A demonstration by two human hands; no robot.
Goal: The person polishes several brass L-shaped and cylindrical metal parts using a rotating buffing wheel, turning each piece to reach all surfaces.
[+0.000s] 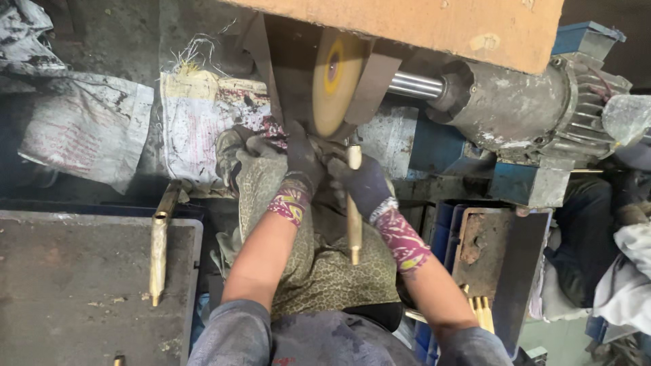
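1. From the head camera I see both gloved hands raised to the buffing wheel, a tan disc with a yellow centre, spinning edge-on above my lap.
2. My left hand is closed just below the wheel's lower edge; I cannot tell exactly what its fingers pinch, as the dark glove hides them.
3. My right hand is wrapped tight around a brass rod, just below and right of the wheel.
4. The rod stands nearly upright, its top end touching the wheel's lower rim, its lower end hanging over the patterned cloth on my lap.
5. Right of the wheel, a steel shaft runs into a grey motor.
6. Well left of the wheel, a second brass rod lies on a dark tray.
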